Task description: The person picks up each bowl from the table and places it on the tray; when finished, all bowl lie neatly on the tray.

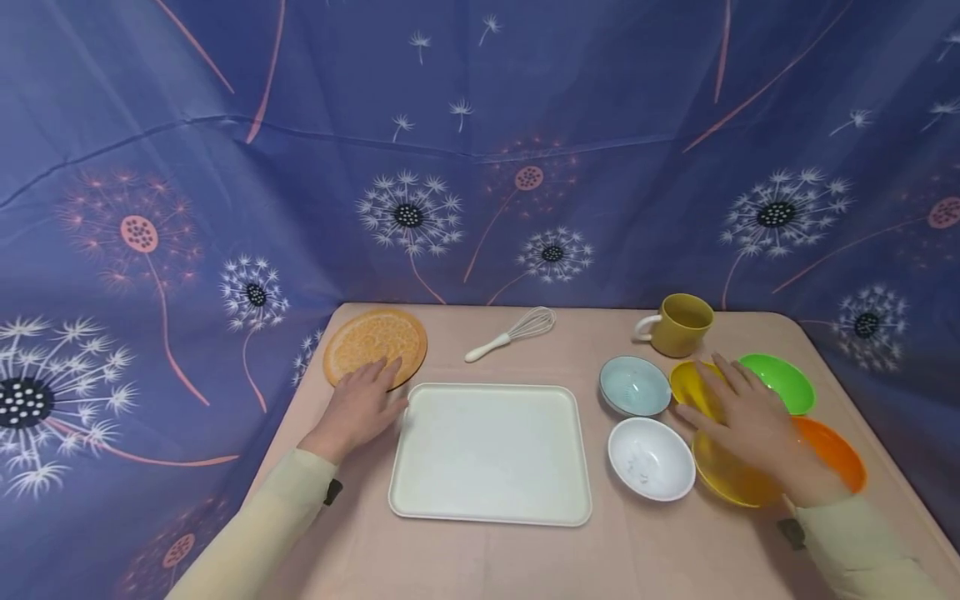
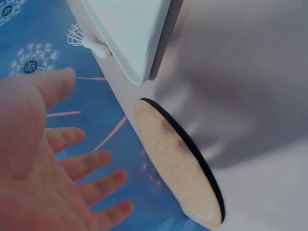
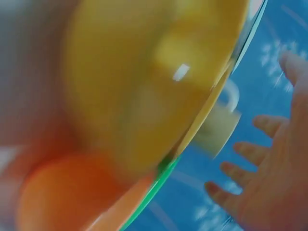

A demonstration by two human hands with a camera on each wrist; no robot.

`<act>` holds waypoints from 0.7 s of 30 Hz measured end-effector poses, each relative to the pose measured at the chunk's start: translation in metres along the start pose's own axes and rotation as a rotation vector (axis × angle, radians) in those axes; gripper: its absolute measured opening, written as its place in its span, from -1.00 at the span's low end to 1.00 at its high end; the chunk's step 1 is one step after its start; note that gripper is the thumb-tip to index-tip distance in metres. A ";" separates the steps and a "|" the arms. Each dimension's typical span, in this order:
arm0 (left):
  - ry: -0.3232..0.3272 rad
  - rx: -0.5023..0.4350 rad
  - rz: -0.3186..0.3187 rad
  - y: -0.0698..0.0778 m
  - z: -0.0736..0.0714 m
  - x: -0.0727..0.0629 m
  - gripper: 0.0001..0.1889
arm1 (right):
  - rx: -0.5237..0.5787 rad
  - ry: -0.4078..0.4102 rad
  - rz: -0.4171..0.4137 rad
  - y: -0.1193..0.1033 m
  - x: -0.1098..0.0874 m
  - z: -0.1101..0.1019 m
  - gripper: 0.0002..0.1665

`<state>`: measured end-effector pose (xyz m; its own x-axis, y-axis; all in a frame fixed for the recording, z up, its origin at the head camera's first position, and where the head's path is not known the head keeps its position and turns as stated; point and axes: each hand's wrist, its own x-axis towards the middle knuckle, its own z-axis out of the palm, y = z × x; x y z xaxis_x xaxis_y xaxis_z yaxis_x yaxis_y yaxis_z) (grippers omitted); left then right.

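My left hand (image 1: pixel 358 410), fingers spread and relaxed, is over the near edge of a round mat (image 1: pixel 378 337) with an orange pattern. In the left wrist view its palm is bare, and the mat (image 2: pixel 175 163) shows a dark edge. The right hand (image 1: pixel 753 425) is above two yellow bowls, one smaller (image 1: pixel 684 385) and one larger (image 1: pixel 731 479), partly covering both. Its fingers are extended with nothing in them. Around it are a green bowl (image 1: pixel 783 383), an orange bowl (image 1: pixel 836 450), a pale blue bowl (image 1: pixel 635 386) and a white bowl (image 1: pixel 651 458).
Between the hands lies a white rectangular tray (image 1: pixel 491 454). A white-handled whisk (image 1: pixel 513 333) is behind it. Toward the back right stands a mustard-coloured mug (image 1: pixel 682 325) with a white handle. A blue dandelion-print cloth (image 1: pixel 480 208) hangs behind the table.
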<state>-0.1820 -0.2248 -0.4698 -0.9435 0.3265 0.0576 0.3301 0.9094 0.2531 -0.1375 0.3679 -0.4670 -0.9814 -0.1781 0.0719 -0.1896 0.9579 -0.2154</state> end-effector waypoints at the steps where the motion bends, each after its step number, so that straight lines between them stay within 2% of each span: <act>1: -0.003 -0.019 -0.001 -0.001 0.000 -0.001 -0.26 | 0.004 -0.003 0.018 0.009 -0.004 -0.002 0.15; 3: -0.014 -0.071 -0.021 -0.004 0.001 -0.003 -0.31 | -0.003 0.000 0.041 0.031 -0.015 -0.005 0.18; 6: -0.047 -0.179 -0.085 -0.007 0.005 -0.008 -0.41 | -0.018 0.008 0.076 0.064 -0.036 -0.008 0.25; 11: -0.101 -0.332 -0.159 -0.007 0.024 -0.019 -0.53 | -0.010 0.014 0.150 0.110 -0.073 -0.009 0.33; 15: -0.124 -0.413 -0.197 -0.003 0.036 -0.031 -0.56 | 0.025 -0.033 0.197 0.130 -0.088 -0.008 0.33; 21: -0.087 -0.449 -0.226 0.002 0.048 -0.040 -0.58 | 0.133 -0.216 0.267 0.138 -0.096 -0.003 0.36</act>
<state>-0.1420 -0.2243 -0.5176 -0.9775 0.1721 -0.1220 0.0547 0.7652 0.6414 -0.0699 0.5182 -0.5005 -0.9780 0.0169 -0.2079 0.0853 0.9420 -0.3247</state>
